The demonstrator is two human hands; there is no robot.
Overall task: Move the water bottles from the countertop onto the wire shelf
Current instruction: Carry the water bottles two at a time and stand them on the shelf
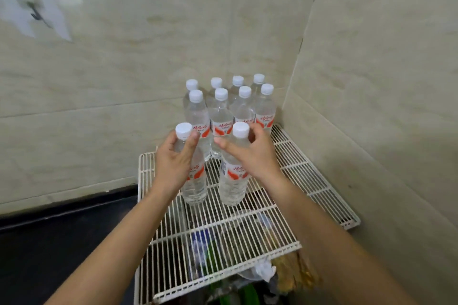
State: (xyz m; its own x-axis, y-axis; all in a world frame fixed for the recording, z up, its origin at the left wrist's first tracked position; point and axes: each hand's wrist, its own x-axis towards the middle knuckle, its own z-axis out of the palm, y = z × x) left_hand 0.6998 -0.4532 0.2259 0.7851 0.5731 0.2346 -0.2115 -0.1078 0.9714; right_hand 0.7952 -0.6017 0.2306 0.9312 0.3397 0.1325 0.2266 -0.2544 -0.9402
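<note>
A white wire shelf [250, 228] sits in the tiled corner. Several clear water bottles [221, 116] with white caps and red-and-white labels stand upright in two rows at its back. In front of them two more bottles stand on the wires. My left hand [173, 163] is wrapped around the shoulder of the left front bottle [195, 188]. My right hand [250, 153] grips the upper part of the right front bottle [233, 186]. Both front bottles are upright with their bases on the shelf.
Tiled walls [371, 82] close in behind and to the right of the shelf. A dark countertop [62, 242] lies to the left. Under the wires I see bags and mixed clutter [218, 250]. The shelf's front half holds no bottles.
</note>
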